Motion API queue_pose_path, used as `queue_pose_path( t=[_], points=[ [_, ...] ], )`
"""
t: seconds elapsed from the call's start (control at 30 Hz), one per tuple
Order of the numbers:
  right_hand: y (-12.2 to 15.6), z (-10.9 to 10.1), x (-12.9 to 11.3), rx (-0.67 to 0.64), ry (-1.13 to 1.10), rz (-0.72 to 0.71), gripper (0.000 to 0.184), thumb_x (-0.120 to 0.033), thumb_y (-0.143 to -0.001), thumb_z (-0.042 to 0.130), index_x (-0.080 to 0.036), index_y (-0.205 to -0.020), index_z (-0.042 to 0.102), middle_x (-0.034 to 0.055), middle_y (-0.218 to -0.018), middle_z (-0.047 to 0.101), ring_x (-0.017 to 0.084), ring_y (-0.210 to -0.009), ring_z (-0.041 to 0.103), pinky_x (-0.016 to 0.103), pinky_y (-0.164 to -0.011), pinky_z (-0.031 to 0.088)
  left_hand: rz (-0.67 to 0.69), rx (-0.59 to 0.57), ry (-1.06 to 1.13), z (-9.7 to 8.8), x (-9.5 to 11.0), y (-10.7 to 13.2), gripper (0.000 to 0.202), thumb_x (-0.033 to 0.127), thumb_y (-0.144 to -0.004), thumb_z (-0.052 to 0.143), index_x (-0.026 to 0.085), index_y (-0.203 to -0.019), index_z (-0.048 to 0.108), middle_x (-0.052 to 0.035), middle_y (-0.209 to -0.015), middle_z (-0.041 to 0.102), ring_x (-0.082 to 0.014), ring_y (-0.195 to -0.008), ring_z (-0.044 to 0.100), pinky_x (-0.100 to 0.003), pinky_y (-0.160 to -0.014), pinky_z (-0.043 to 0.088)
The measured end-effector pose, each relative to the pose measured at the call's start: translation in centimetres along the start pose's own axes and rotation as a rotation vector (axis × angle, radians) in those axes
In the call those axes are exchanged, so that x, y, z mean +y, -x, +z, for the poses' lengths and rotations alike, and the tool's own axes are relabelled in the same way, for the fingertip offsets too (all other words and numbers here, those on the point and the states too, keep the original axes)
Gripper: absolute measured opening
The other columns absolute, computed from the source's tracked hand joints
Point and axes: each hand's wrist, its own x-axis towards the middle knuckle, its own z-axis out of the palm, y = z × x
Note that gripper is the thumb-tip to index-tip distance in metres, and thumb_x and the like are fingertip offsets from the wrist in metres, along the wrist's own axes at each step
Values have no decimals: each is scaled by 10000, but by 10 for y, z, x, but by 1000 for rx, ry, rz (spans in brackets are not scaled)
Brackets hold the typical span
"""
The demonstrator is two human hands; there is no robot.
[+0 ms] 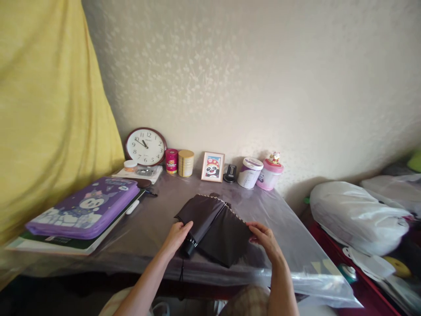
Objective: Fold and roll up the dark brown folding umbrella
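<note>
A black folding umbrella (pixel 226 237) lies collapsed near the table's front edge, its cloth partly spread and edged with a light patterned trim. Its black handle (pixel 188 246) points toward me, and a thin wrist strap hangs from it over the edge. My left hand (pixel 178 235) is closed on the umbrella's left side, just beside the handle, thumb on top of the cloth. At the right, my right hand (pixel 263 237) pinches the trimmed corner of the loose cloth between thumb and fingers. The underside of the umbrella is hidden.
A purple zip case (pixel 85 208) rests on books at the left. Along the wall stand a clock (pixel 146 146), a red tin (pixel 171 161), a yellow canister (pixel 186 163), a framed panda picture (pixel 212 167) and two tubs (pixel 250 173). White bags (pixel 358 215) lie right of the table.
</note>
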Motion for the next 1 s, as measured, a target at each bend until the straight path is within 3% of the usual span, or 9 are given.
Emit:
queue_pose_path(
  t=[0.27,0.53,0.77,0.87,1.0],
  points=[
    [-3,13,-13,-37,-265,-144,352,-429,-651,691,-205,-918,646,35,-797,687,202,-778,650,343,-755,507,21,-9,79,-1,5,5,352,505,-686,481,197,-524,432,58,-470,382,-109,-485,407,-225,-474,268],
    [-29,68,-49,-240,-337,-317,376,-387,-716,655,-215,-1045,597,93,-1110,631,247,-1110,528,426,-953,387,-13,-58,155,-3,8,3,270,451,-677,491,200,-578,477,36,-519,476,-149,-567,482,-242,-534,329],
    [-58,119,-55,-365,-242,-398,372,-300,-719,650,-225,-1078,589,69,-1108,635,219,-1120,521,413,-1018,307,-52,-187,240,-9,1,0,135,322,-622,498,190,-637,473,39,-594,520,-152,-649,522,-235,-590,370],
    [-66,133,-56,-406,-183,-429,361,-304,-719,640,-226,-1069,595,57,-1096,641,209,-1101,535,401,-1021,308,-44,-248,267,-11,2,2,236,397,-615,560,179,-696,521,26,-656,572,-165,-700,545,-243,-623,381],
    [-73,148,-58,-438,-152,-429,353,-306,-697,648,-230,-1040,611,47,-1076,651,209,-1099,537,403,-1017,319,-45,-228,270,-11,2,3,320,479,-614,585,172,-693,540,23,-661,581,-171,-704,543,-253,-623,376]
  ],
)
